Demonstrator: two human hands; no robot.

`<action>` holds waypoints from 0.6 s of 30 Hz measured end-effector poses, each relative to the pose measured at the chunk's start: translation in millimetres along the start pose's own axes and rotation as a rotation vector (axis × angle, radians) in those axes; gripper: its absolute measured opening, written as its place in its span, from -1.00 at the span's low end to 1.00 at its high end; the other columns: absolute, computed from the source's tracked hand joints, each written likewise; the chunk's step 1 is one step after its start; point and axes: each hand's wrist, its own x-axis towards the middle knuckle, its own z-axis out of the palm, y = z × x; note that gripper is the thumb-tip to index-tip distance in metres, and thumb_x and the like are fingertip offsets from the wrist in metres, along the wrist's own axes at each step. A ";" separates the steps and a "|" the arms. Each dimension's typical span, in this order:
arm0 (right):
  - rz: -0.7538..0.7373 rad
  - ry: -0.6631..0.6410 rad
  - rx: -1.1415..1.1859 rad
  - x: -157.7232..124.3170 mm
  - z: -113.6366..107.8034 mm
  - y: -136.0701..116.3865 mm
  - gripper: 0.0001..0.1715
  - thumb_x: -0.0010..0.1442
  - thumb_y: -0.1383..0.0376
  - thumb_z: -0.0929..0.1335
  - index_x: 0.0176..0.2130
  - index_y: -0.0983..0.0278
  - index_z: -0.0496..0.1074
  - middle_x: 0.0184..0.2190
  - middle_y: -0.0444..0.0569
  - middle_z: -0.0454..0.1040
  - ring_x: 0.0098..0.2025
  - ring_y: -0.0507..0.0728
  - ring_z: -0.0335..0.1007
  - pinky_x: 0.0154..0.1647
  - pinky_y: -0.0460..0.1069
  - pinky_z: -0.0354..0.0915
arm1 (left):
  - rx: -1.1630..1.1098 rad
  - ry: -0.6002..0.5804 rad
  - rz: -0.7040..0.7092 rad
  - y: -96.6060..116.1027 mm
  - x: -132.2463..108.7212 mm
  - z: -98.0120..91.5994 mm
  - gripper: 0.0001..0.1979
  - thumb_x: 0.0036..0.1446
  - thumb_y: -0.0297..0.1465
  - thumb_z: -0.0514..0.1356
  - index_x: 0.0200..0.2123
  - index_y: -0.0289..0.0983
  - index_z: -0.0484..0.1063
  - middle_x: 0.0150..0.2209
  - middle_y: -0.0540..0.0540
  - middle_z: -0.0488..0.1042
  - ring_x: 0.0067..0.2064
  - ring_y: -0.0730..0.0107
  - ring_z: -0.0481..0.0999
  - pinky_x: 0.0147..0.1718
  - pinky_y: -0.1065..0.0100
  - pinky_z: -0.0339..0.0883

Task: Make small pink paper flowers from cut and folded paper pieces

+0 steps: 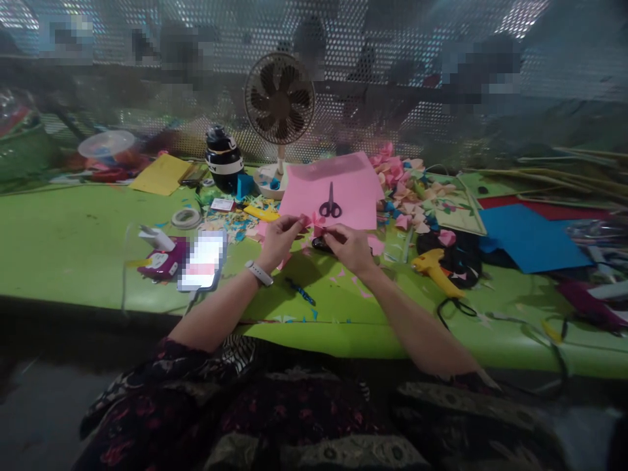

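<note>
Both my hands meet over the green table (73, 242), pinching a small folded pink paper piece (312, 222) between them. My left hand (279, 239), with a white watch on its wrist, grips the piece's left side. My right hand (349, 247) holds its right side with curled fingers. Just behind the hands lies a pink paper sheet (338, 183) with small dark scissors (330, 204) on it. Pink paper scraps lie around the hands.
A small fan (279, 104) and a dark bottle (223, 160) stand behind. A phone (203, 260) and tape roll (186, 218) lie left. A yellow glue gun (436, 271), blue sheet (530, 239) and a pile of folded paper pieces (407, 190) lie right. A blue pen (300, 292) lies near my left wrist.
</note>
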 end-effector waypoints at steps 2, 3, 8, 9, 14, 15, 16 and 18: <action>0.029 0.007 0.032 -0.6 0.1 -1.1 -0.75 0.15 0.21 0.36 -0.26 0.29 0.59 -0.34 0.01 0.65 -0.33 0.15 0.55 -0.23 0.04 0.45 | -0.025 -0.001 -0.014 0.4 0.2 0.4 -0.55 -0.12 -0.03 0.43 -0.37 -0.29 0.52 -0.42 -0.05 0.58 -0.36 0.41 0.59 -0.33 0.38 0.46; 0.047 0.010 0.049 -0.8 -0.1 -1.8 -0.76 0.14 0.21 0.36 -0.26 0.29 0.58 -0.35 0.00 0.64 -0.34 0.15 0.55 -0.23 0.04 0.46 | -0.030 -0.002 -0.020 0.8 0.1 0.6 -0.56 -0.10 -0.05 0.43 -0.36 -0.29 0.52 -0.41 -0.05 0.58 -0.36 0.41 0.59 -0.33 0.38 0.46; 0.118 0.021 0.122 -0.1 -1.1 -1.7 -0.79 0.13 0.21 0.37 -0.28 0.26 0.56 -0.38 -0.02 0.63 -0.34 0.15 0.56 -0.24 0.05 0.48 | -0.010 0.014 0.007 5.0 -3.0 1.1 -0.69 0.06 -0.15 0.34 -0.25 -0.24 0.48 -0.36 -0.04 0.57 -0.32 0.40 0.58 -0.32 0.37 0.46; 0.126 0.028 0.131 0.1 -0.8 -0.9 -0.79 0.12 0.20 0.37 -0.29 0.26 0.55 -0.38 -0.02 0.63 -0.35 0.15 0.56 -0.24 0.06 0.48 | 0.004 0.022 0.034 5.8 -4.2 1.4 -0.72 0.09 -0.17 0.32 -0.23 -0.23 0.47 -0.34 -0.04 0.56 -0.31 0.40 0.58 -0.31 0.37 0.46; 0.179 0.030 0.204 1.1 0.9 1.9 -0.76 0.10 0.15 0.39 -0.31 0.26 0.53 -0.42 -0.02 0.62 -0.40 0.15 0.56 -0.30 0.05 0.50 | 0.221 0.018 0.305 6.5 -9.5 3.3 -0.82 0.10 -0.40 0.27 -0.18 -0.21 0.43 -0.11 -0.13 0.53 -0.08 0.33 0.54 -0.16 0.34 0.44; 0.186 0.028 0.216 1.3 1.2 1.8 -0.76 0.09 0.14 0.39 -0.31 0.26 0.53 -0.41 -0.02 0.62 -0.40 0.15 0.56 -0.32 0.04 0.50 | 0.271 0.003 0.362 5.9 -10.0 3.4 -0.80 0.08 -0.44 0.26 -0.18 -0.21 0.44 -0.04 -0.15 0.51 -0.01 0.30 0.52 -0.12 0.33 0.43; 0.190 0.029 0.225 1.3 1.5 1.5 -0.76 0.09 0.14 0.39 -0.31 0.26 0.52 -0.41 -0.01 0.62 -0.40 0.15 0.56 -0.33 0.04 0.50 | 0.313 -0.013 0.408 5.0 -10.1 3.3 -0.79 0.07 -0.47 0.25 -0.17 -0.21 0.45 0.02 -0.17 0.48 0.05 0.27 0.49 -0.08 0.31 0.43; 0.198 0.024 0.234 1.0 2.3 0.9 -0.75 0.08 0.14 0.39 -0.31 0.26 0.52 -0.41 0.00 0.62 -0.41 0.15 0.55 -0.35 0.04 0.50 | 0.380 -0.048 0.465 2.8 -9.8 2.9 -0.76 0.07 -0.49 0.24 -0.15 -0.22 0.47 0.07 -0.19 0.45 0.11 0.22 0.45 -0.04 0.28 0.42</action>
